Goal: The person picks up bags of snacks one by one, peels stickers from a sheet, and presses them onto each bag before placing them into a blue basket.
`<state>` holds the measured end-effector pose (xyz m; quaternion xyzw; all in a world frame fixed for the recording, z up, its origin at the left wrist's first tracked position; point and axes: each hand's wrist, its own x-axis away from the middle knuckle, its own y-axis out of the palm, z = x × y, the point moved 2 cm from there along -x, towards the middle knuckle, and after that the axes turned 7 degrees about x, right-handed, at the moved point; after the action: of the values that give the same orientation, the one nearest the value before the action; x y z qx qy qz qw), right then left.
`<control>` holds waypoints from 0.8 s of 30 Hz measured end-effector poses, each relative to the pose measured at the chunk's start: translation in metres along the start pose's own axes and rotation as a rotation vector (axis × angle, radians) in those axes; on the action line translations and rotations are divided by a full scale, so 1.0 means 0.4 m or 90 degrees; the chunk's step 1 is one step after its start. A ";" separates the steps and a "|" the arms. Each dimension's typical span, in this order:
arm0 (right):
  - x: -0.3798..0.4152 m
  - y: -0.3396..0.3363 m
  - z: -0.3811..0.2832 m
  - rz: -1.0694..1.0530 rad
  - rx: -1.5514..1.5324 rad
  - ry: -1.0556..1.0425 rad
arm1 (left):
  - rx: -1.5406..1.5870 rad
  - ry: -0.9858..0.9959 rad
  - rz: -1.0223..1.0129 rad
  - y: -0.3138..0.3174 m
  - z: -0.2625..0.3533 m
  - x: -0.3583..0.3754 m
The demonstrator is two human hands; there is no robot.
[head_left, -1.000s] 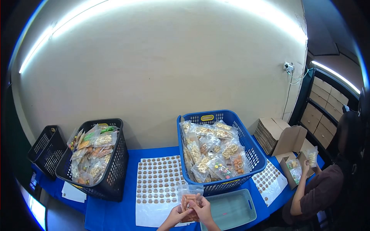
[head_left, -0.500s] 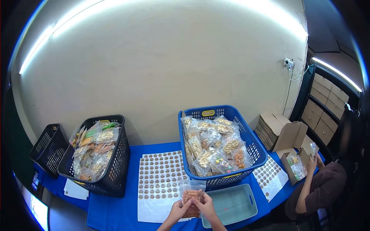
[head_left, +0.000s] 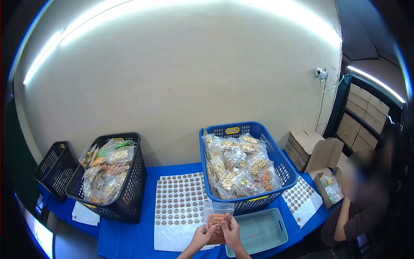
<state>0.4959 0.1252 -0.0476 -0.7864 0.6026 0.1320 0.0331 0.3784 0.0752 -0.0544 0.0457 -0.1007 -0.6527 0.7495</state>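
A clear zip bag of orange-brown stick snacks (head_left: 218,217) is held upright between my two hands at the front of the table. My left hand (head_left: 201,237) grips its lower left side, and my right hand (head_left: 231,234) grips the right side. A round brown-and-white sticker shows on the bag's front between my thumbs. Beneath and left of my hands lies a sheet of round stickers (head_left: 172,236). Close to my right hand sits a shallow pale green tray (head_left: 263,235). Behind the bag stands a blue basket (head_left: 282,172) piled with snack bags.
A dark basket (head_left: 137,181) full of snack bags stands left, beside another dark basket (head_left: 56,168). At right, a person (head_left: 362,211) sits by an open carton (head_left: 321,190), a second sticker sheet (head_left: 304,200) and stacked flat cardboard (head_left: 297,149). A wall rises behind the table.
My thumbs have parted slightly, and the round sticker now shows on the bag. Bag and hands have shifted a little right. The person at right has lowered the raised packet from view.
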 end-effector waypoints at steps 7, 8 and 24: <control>0.009 0.009 -0.052 0.002 0.119 -0.004 | 0.087 0.079 0.001 0.011 -0.001 -0.039; 0.005 0.004 -0.055 -0.020 0.142 0.012 | 0.101 0.085 0.012 0.015 -0.003 -0.038; 0.018 0.033 -0.051 -0.172 0.139 0.032 | -0.050 0.264 0.169 -0.051 0.048 -0.039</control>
<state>0.4882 0.1105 -0.0284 -0.8548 0.5031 0.0406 0.1205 0.3525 0.0890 -0.0411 0.1360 0.0752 -0.5287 0.8345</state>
